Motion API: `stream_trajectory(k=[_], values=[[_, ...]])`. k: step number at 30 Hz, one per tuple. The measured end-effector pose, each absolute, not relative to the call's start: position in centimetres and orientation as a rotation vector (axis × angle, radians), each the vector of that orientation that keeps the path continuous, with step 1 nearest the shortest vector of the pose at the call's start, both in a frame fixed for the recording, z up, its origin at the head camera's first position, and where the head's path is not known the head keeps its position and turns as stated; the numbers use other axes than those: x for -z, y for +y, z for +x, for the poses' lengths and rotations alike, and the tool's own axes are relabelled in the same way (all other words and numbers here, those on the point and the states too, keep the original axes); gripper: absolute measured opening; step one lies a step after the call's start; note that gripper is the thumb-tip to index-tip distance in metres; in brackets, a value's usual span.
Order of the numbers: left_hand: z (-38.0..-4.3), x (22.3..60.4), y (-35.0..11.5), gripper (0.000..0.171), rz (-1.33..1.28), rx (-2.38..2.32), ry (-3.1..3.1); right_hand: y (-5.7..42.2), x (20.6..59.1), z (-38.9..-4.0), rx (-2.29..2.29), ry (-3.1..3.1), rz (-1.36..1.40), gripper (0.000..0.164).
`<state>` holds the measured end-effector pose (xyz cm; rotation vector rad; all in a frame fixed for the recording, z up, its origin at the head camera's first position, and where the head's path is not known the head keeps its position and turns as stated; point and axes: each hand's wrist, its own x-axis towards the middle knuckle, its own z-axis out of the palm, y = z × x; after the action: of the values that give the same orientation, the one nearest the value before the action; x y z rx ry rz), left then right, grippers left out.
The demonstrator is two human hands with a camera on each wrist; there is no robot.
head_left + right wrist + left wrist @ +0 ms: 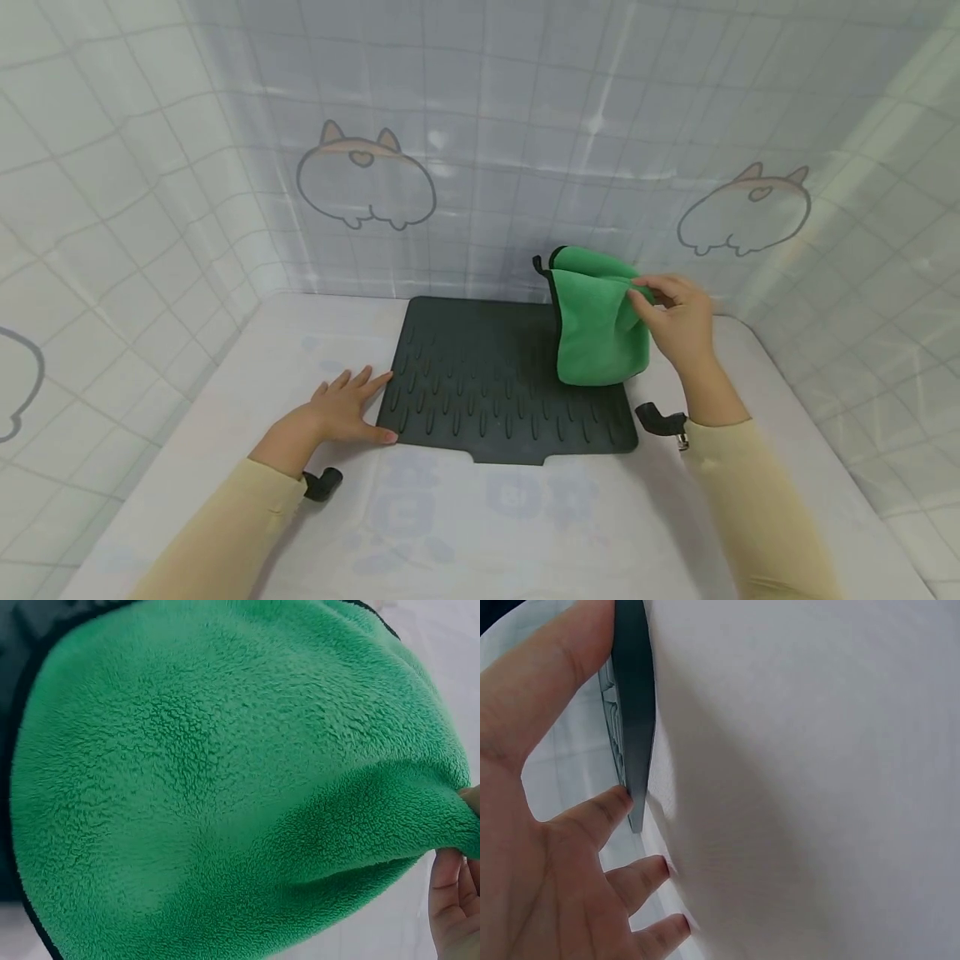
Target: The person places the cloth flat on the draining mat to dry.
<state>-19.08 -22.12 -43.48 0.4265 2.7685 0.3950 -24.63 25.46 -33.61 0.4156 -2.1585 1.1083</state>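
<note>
cloth slip: the green cloth (596,333) could drop, we judge, because our right hand (678,317) pinches only its right side.
mat shift: uneven pressure from our left hand (337,412) could slide the black mat (465,400) across the desk (450,533).
cloth place: right of frame centre, over the mat's upper right, directly left of our right hand, well apart from our left; we cannot tell whether it touches the mat.
left fingers: spread wide at the mat's left edge.

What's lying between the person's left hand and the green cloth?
In the head view, a stretch of the dark ridged mat lies between the left hand and the green cloth.
</note>
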Motion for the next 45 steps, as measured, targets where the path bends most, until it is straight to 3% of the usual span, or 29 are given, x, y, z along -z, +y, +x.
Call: stream_trajectory(k=[15, 23, 30, 45], values=[[-18.7, 43.4, -22.6, 0.113, 0.406, -0.383, 2.768, 17.5, 31.1, -22.6, -1.287, -2.127, 0.635, 0.013], [-18.9, 43.9, -22.6, 0.114, 0.401, -0.373, 2.775, 14.9, 32.8, -23.0, -1.338, -2.262, 0.666, 0.012], [-18.9, 43.9, -22.5, 0.114, 0.404, -0.386, 2.765, 15.1, 36.5, -25.9, -1.382, -2.326, 0.712, 0.013], [-19.1, 44.1, -22.8, 0.114, 0.401, -0.388, 2.765, 13.7, 39.6, -26.4, -1.247, -2.529, 0.829, 0.015]])
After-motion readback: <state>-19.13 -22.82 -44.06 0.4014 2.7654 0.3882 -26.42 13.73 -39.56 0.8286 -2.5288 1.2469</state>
